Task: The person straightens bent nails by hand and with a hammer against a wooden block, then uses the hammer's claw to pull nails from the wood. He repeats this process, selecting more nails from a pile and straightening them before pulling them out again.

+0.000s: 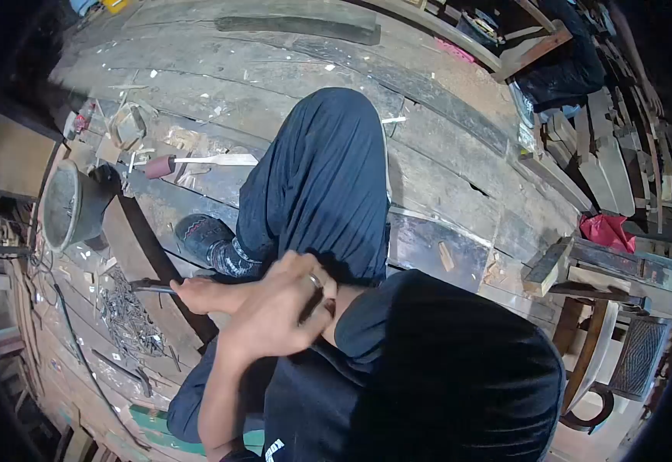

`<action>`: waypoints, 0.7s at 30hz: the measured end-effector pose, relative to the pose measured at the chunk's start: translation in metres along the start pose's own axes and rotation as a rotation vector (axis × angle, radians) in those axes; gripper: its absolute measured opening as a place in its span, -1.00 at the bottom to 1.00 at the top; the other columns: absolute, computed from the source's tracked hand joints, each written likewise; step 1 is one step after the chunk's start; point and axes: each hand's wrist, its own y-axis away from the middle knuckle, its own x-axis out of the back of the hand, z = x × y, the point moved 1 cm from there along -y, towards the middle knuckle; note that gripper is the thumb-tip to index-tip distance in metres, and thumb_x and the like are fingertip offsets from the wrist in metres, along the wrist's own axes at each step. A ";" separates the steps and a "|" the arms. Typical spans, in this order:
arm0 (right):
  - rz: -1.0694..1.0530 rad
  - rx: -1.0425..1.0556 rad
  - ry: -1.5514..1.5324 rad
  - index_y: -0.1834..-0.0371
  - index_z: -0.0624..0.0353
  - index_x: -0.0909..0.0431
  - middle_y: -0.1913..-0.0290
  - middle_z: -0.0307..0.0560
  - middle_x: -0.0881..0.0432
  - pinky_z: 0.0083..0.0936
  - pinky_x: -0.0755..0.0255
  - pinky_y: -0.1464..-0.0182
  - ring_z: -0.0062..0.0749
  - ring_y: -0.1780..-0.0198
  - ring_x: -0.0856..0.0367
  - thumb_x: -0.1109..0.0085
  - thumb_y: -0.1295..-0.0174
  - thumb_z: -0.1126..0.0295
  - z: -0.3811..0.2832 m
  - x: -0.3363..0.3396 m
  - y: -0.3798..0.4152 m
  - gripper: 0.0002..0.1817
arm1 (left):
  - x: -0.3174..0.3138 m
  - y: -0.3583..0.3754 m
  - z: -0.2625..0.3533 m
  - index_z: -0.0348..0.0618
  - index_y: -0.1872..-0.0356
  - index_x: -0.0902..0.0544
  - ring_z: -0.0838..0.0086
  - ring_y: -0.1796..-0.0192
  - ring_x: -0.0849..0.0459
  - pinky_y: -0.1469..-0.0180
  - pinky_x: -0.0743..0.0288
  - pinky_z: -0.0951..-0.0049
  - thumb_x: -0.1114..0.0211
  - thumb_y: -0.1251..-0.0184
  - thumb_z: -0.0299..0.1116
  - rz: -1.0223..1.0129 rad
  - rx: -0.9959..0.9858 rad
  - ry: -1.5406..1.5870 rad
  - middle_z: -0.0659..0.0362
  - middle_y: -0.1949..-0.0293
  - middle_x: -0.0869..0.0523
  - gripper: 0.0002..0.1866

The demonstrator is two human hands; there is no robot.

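Observation:
My left hand (pixel 282 304), with a ring on one finger, is curled over my right forearm, fingers bent against it; it is slightly blurred. Beneath it the right arm reaches across to the left. My right hand (pixel 196 295) is closed round a thin dark metal tool (pixel 151 286), its kind not clear. That tool is over a dark-edged wooden board (pixel 137 239). On the floor beside the board lies a heap of nails or similar small metal pieces (pixel 130 312). My bent knee (pixel 328 154) rises in front of both hands.
A grey bucket (pixel 63 206) stands at the left. A maroon-handled tool (pixel 160 167) and wood scraps lie on the plank floor. A cable (pixel 82 362) runs along the lower left. Timber offcuts (pixel 551 266), a pink bag (pixel 608 232) and another person's dark-clothed leg (pixel 563 81) are at the right.

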 end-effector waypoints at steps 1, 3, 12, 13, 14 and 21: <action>0.000 -0.001 -0.004 -0.29 0.20 -0.43 0.07 0.25 -0.73 0.05 -0.57 0.06 0.17 0.02 -0.73 -0.11 -0.32 0.33 0.000 0.000 0.001 -0.53 | -0.004 -0.002 0.006 -0.27 0.40 -0.62 0.05 0.14 -0.52 0.01 -0.40 0.17 -0.30 -0.03 -0.47 -0.014 -0.088 0.098 0.01 0.28 -0.57 -0.88; -0.001 -0.002 -0.004 -0.29 0.20 -0.43 0.07 0.24 -0.73 0.05 -0.57 0.06 0.17 0.01 -0.72 -0.10 -0.33 0.32 0.000 -0.001 0.001 -0.53 | 0.001 -0.004 0.023 -0.23 0.29 -0.58 0.09 0.12 -0.51 0.00 -0.40 0.20 -0.30 0.00 -0.51 -0.101 -0.133 0.215 0.05 0.24 -0.55 -0.80; 0.015 -0.018 0.011 -0.31 0.16 -0.44 0.04 0.22 -0.72 0.07 -0.56 0.05 0.17 0.00 -0.71 -0.07 -0.37 0.29 0.001 0.007 0.002 -0.55 | -0.008 -0.002 -0.003 -0.26 0.17 -0.70 0.07 0.05 -0.52 -0.10 -0.36 0.16 -0.24 -0.11 -0.37 0.039 -0.091 0.069 0.03 0.17 -0.62 -0.72; 0.014 -0.018 0.010 -0.31 0.15 -0.44 0.04 0.22 -0.72 0.07 -0.56 0.05 0.17 -0.01 -0.71 -0.07 -0.38 0.29 -0.001 0.006 0.002 -0.55 | -0.010 -0.003 -0.007 -0.29 0.25 -0.69 0.07 0.06 -0.52 -0.09 -0.35 0.15 -0.23 -0.10 -0.38 0.045 -0.096 0.077 0.02 0.18 -0.63 -0.76; 0.010 -0.015 0.007 -0.31 0.15 -0.44 0.04 0.22 -0.72 0.07 -0.55 0.05 0.17 -0.01 -0.71 -0.07 -0.38 0.28 -0.003 0.004 0.002 -0.55 | -0.010 -0.001 -0.008 -0.31 0.33 -0.68 0.07 0.07 -0.51 -0.07 -0.34 0.15 -0.23 -0.09 -0.38 0.053 -0.092 0.082 0.01 0.20 -0.63 -0.80; -0.019 -0.006 0.098 -0.32 0.31 -0.35 0.07 0.33 -0.72 0.00 -0.60 0.06 0.15 0.07 -0.75 -0.14 -0.27 0.39 -0.014 0.004 0.003 -0.46 | -0.006 0.015 0.032 -0.32 0.13 -0.49 0.02 0.20 -0.40 0.04 -0.34 0.10 -0.19 -0.03 -0.47 -0.001 -0.332 0.341 -0.04 0.23 -0.41 -0.68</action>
